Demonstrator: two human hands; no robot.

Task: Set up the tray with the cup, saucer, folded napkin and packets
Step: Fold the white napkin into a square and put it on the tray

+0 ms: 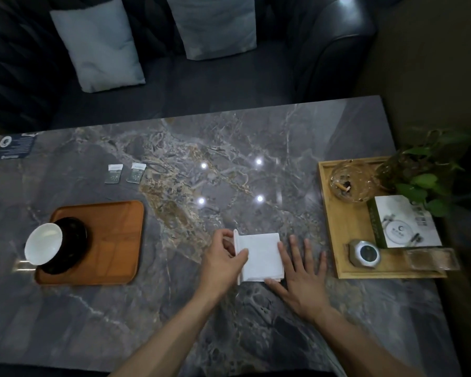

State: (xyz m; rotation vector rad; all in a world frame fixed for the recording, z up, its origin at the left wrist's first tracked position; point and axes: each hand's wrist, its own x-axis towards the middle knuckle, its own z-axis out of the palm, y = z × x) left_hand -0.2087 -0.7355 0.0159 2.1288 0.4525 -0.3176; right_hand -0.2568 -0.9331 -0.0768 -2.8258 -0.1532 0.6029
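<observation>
Your left hand (223, 261) pinches the left edge of the white napkin (260, 257), thumb on top, fingers curled round the fold. Your right hand (301, 273) lies flat with fingers straight and spread: index finger and thumb touch the napkin's right edge and lower right corner, the other fingers rest on the marble table (229, 159). The napkin lies folded square on the table, layers showing along its left and bottom edges.

Taking the napkin as landmark:
- Brown tray (114, 240): well to the left, flat on the table.
- Dark saucer (71, 246): on the tray's left part.
- White cup (42, 246): on the saucer, at its left side.
- Two packets (125, 173): left and farther from you, side by side on the bare table beyond the tray, apart from it.
- Light wooden tray (351, 235): just right of your right hand, holding a glass ashtray (351, 180), a white-and-green box (403, 224) and a small round grey object (365, 253).
- Potted plant (430, 172): far right.
- Dark sofa (229, 85) with two pale cushions (98, 44): beyond the table.
</observation>
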